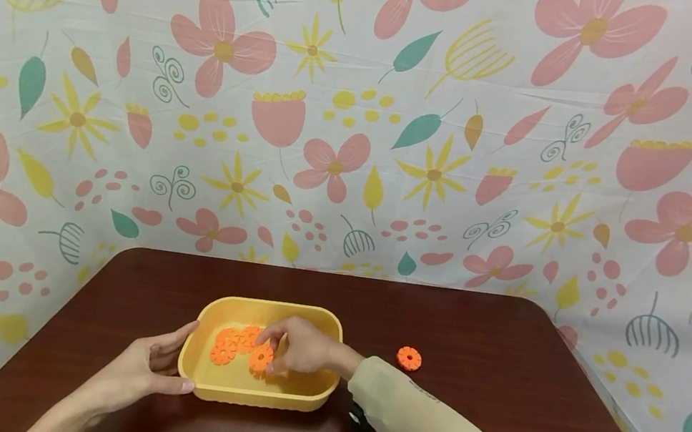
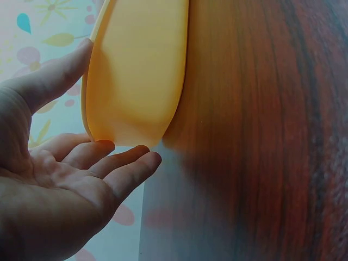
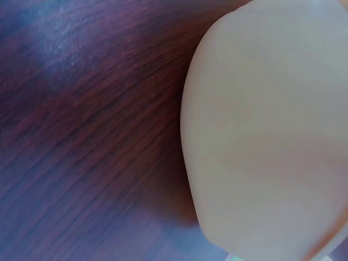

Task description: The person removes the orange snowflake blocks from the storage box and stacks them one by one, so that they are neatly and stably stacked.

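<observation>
A yellow plastic tub (image 1: 261, 399) stands on the table. Its left end is bracketed by my left hand (image 1: 135, 370), thumb at the near corner and fingertips towards the far corner. In the left wrist view, the loosely extended fingers (image 2: 133, 168) touch the end of the tub (image 2: 141, 65), away from the palm. Inside the tub my right hand (image 1: 304, 346) reaches down and pinches an orange notched disc (image 1: 262, 357) with a centre hole between thumb and fingers. Several similar orange discs (image 1: 224, 353) lie beside it on the tub's floor. The right wrist view shows mostly a pale sleeve (image 3: 266, 119), hiding that hand.
Another orange disc (image 1: 409, 358) lies on the dark wooden table (image 1: 469, 325), right of the tub. Behind the table hangs a white cloth (image 1: 335, 200) with a flower print. A black strapped device (image 1: 360, 418) shows under the right wrist.
</observation>
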Demonstrator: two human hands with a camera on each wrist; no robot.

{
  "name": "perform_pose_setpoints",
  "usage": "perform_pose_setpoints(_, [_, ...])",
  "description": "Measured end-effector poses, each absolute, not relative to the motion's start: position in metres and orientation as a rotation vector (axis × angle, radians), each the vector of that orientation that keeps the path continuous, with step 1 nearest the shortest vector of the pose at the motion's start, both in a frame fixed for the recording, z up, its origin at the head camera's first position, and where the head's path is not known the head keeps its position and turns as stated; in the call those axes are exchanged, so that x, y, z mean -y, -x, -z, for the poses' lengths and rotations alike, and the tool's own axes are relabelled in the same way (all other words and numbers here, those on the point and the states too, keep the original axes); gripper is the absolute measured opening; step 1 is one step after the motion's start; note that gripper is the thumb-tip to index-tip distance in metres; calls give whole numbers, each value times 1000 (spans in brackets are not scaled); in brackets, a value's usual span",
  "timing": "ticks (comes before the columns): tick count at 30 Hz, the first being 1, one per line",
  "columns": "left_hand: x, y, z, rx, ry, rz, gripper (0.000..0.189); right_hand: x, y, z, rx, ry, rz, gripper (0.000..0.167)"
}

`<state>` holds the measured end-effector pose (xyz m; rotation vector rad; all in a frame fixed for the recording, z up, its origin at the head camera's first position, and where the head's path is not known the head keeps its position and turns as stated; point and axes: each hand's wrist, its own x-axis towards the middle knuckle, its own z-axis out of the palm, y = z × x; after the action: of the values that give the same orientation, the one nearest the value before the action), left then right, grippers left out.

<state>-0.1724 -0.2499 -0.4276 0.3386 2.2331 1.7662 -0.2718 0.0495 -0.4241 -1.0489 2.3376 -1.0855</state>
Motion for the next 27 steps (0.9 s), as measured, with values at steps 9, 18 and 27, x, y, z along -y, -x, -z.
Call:
perform_pose_setpoints(9, [251, 172, 429, -2233, -354, -1761, 98, -56, 268, 418, -2323, 1068, 1144, 35])
perform_pose_setpoints(18, [250, 173, 429, -2220, -342, -1765, 98, -66, 261, 410, -2318, 1053, 1244, 35])
perform_pose_setpoints(27, [250, 172, 428, -2226, -352, -1761, 98, -81, 261, 402, -2328, 1065, 1293, 36])
